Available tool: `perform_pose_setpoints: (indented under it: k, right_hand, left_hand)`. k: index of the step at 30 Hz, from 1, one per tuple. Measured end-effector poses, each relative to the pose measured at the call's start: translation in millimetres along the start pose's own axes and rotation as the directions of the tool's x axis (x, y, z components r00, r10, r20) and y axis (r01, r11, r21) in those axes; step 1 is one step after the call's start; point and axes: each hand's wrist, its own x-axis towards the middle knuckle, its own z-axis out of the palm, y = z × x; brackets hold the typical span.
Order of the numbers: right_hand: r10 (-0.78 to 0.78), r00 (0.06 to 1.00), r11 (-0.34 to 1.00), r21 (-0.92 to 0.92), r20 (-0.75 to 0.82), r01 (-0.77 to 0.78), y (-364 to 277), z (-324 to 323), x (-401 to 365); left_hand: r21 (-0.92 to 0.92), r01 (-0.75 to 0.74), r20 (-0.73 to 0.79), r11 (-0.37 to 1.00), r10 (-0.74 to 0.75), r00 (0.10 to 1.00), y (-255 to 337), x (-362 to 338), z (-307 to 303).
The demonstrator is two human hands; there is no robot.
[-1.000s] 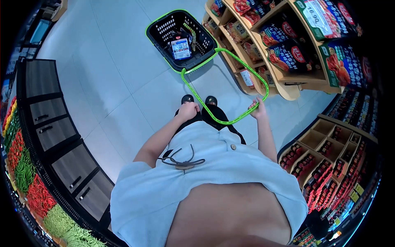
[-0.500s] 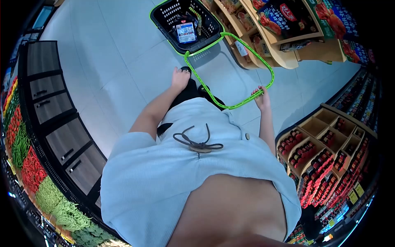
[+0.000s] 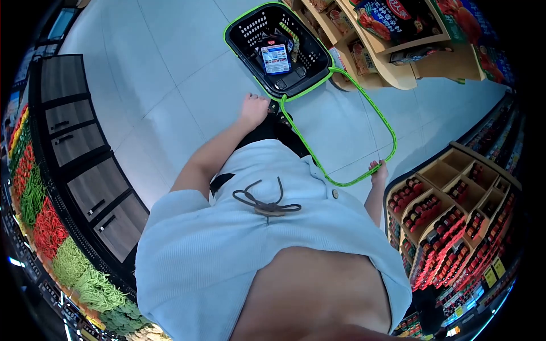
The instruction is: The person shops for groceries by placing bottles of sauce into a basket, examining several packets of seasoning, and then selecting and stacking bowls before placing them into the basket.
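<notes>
While right hand point(image 3: 378, 170) grips green loop handle point(image 3: 394, 136), black basket point(image 3: 253, 25) holds packets point(image 3: 276, 58); left hand point(image 3: 253, 109) unclear

Right hand point(image 3: 378, 170) drawn back sideways with handle point(image 3: 372, 105), basket point(image 3: 245, 29) nearer feet point(image 3: 275, 107), left hand point(image 3: 254, 108) forward

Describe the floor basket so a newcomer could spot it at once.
Find the curved wooden shelf stand of snack packs at the top; the basket sits on the pale tiled floor at its foot. It is black mesh with a bright green rim, and its long green loop handle runs back to the right hand.
</notes>
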Motion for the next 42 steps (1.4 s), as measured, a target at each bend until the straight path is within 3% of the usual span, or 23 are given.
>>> perform_pose_setpoints:
  k: [2, 4, 5, 8, 9, 10, 12, 13, 15, 17, 18, 19, 22, 27, 30, 33, 36, 38, 41, 42]
  right_hand:
    - [-0.012, 0.993, 0.997, -0.076, -0.114, 0.004, 7, -19, -3]
    - [-0.028, 0.984, 0.988, -0.153, -0.178, 0.001, 29, -51, 11]
    - [-0.049, 0.981, 0.949, -0.315, -0.185, -0.012, 44, -75, 42]
    - [-0.277, 0.866, 0.743, -0.664, -0.417, -0.082, 49, -70, 29]
    - [-0.236, 0.825, 0.678, -0.695, -0.513, -0.238, 28, -52, -1]
    - [-0.399, 0.766, 0.565, -0.793, -0.503, -0.227, 34, -42, -8]
    - [-0.687, 0.613, 0.292, -0.921, -0.39, -0.258, 42, -31, -16]
    - [-0.748, 0.579, 0.258, -0.946, -0.326, -0.199, 51, -22, -13]
    - [-0.594, 0.799, 0.344, -0.928, -0.098, 0.142, 58, -8, -11]
    - [-0.361, 0.929, 0.446, -0.86, 0.081, 0.248, 80, 21, -3]
    - [-0.135, 0.971, 0.583, -0.777, 0.196, 0.238, 81, 37, -14]
    - [0.081, 0.941, 0.704, -0.687, 0.33, 0.181, 79, 55, -32]
    - [0.271, 0.829, 0.648, -0.73, 0.489, 0.219, 89, 87, -58]
    - [0.253, 0.833, 0.619, -0.744, 0.492, 0.251, 112, 97, -71]
    - [0.318, 0.879, 0.558, -0.819, 0.356, 0.131, 108, 100, -79]
    - [0.268, 0.873, 0.648, -0.747, 0.407, 0.149, 95, 123, -80]
    - [0.237, 0.828, 0.767, -0.621, 0.508, 0.161, 50, 182, -121]
    - [0.279, 0.646, 0.871, -0.47, 0.71, 0.141, 14, 231, -169]
    - [0.375, 0.204, 0.923, -0.385, 0.904, 0.01, -19, 300, -247]
    - [0.409, 0.065, 0.912, -0.406, 0.91, -0.054, -26, 316, -277]
  left_hand:
    - [-0.046, -0.096, -0.125, 0.994, 0.09, 0.988, 16, -2, 7]
    - [-0.023, -0.183, -0.035, 0.983, 0.182, 0.983, 27, -7, 7]
    - [-0.041, -0.174, -0.087, 0.984, 0.17, 0.982, 28, -5, 11]
    - [-0.116, -0.094, -0.164, 0.989, 0.074, 0.984, 20, -7, 19]
    - [-0.159, -0.028, -0.145, 0.987, 0.005, 0.989, 19, -4, 15]
    - [-0.2, 0.038, -0.126, 0.979, -0.064, 0.99, 16, -1, 12]
    - [-0.309, 0.075, -0.27, 0.948, -0.163, 0.949, 6, -1, 13]
    - [-0.326, 0.079, -0.315, 0.942, -0.187, 0.931, 0, -2, 11]
    - [-0.351, 0.079, -0.36, 0.933, -0.212, 0.908, -11, -9, 9]
    - [-0.222, 0.053, -0.379, 0.974, -0.136, 0.915, -17, -17, 9]
    - [-0.16, 0.041, -0.382, 0.986, -0.1, 0.919, -18, -23, 11]
    - [-0.142, 0.067, -0.359, 0.988, -0.115, 0.926, -18, -27, 11]
    - [-0.095, 0.119, -0.315, 0.988, -0.143, 0.938, -20, -31, 6]
    - [-0.108, 0.048, -0.275, 0.993, -0.076, 0.958, -24, -35, 19]
    - [-0.226, 0.075, -0.215, 0.971, -0.125, 0.969, -34, -29, 25]
    - [-0.383, 0.154, -0.093, 0.911, -0.203, 0.975, -35, -21, 10]
    - [-0.618, -0.016, -0.239, 0.786, -0.168, 0.956, -36, 16, -22]
    - [-0.678, -0.174, -0.425, 0.714, -0.188, 0.885, -24, 47, -83]
    - [-0.626, -0.46, -0.723, 0.63, -0.249, 0.644, 11, 54, -226]
    - [-0.578, -0.638, -0.808, 0.508, -0.246, 0.536, 19, 47, -268]
